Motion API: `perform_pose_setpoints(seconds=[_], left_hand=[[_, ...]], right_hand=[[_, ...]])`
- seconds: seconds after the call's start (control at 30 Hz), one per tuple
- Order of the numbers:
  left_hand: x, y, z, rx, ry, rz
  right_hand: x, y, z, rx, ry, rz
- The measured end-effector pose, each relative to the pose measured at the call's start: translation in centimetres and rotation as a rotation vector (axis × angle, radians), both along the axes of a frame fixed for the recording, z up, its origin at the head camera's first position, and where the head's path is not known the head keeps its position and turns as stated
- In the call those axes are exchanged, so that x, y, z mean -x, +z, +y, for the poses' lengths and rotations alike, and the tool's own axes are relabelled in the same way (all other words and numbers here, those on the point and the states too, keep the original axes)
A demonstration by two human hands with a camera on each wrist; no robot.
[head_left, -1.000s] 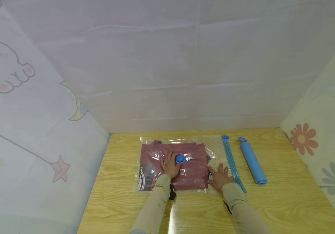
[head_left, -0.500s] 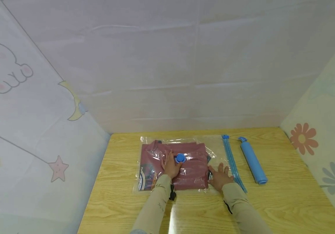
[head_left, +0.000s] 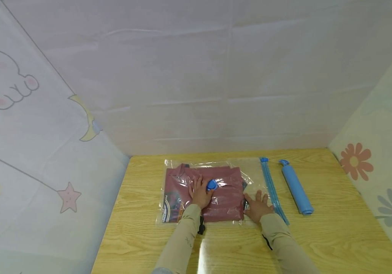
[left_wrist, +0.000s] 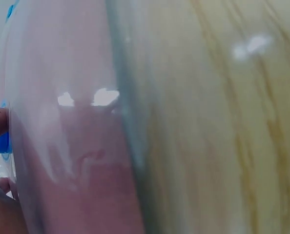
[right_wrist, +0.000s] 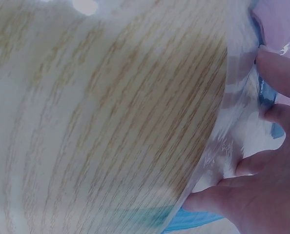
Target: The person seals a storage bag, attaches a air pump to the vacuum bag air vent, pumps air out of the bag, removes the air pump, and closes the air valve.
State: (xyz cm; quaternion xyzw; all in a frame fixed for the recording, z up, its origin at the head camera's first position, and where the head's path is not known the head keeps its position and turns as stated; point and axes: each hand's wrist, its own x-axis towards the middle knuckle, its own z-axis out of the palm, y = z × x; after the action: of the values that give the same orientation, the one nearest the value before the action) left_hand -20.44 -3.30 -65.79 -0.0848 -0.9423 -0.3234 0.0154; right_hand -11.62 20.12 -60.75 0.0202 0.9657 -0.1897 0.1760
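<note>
A clear plastic vacuum storage bag (head_left: 254,167) lies flat on the wooden table, with a folded maroon garment (head_left: 226,207) inside. My left hand (head_left: 200,196) rests on the bag over the garment, its thumb beside the round blue valve (head_left: 211,185). To the right, my right hand (head_left: 258,208) lies spread on the film, its thumb at the garment's edge. The bag's blue zip strip (head_left: 272,190) runs just beyond those fingers, a blue slider (head_left: 264,160) at its far end. In the right wrist view the fingers (right_wrist: 206,200) press on the film.
A blue hand pump (head_left: 296,188) lies on the table (head_left: 339,228) to the right of the bag. Behind the table stands a pale cloth wall (head_left: 196,95), with printed side walls to left and right.
</note>
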Motion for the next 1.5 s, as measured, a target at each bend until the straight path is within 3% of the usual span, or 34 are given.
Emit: perform_pose_setpoints(seconds=[0.2,0.67,0.97,1.17,1.5], left_hand=[[0.13,-0.66,-0.03,-0.03,0.022,0.015],[-0.16,-0.71,-0.01,-0.112,0.06,0.029],[-0.11,-0.5,0.21,-0.034,0.013,0.065],[-0.13,-0.75,0.19,0.002,0.015,0.05],[-0.12,-0.64,0.18,-0.038,0.036,0.061]], right_hand=[[0.04,-0.04,0.03,-0.001,-0.001,0.006],[0.03,-0.35,-0.03,-0.002,-0.003,-0.005],[0.01,-0.09,-0.02,-0.004,0.0,-0.013],[-0.1,-0.27,0.15,-0.005,0.01,-0.012],[-0.01,0.04,0.09,-0.002,0.01,-0.014]])
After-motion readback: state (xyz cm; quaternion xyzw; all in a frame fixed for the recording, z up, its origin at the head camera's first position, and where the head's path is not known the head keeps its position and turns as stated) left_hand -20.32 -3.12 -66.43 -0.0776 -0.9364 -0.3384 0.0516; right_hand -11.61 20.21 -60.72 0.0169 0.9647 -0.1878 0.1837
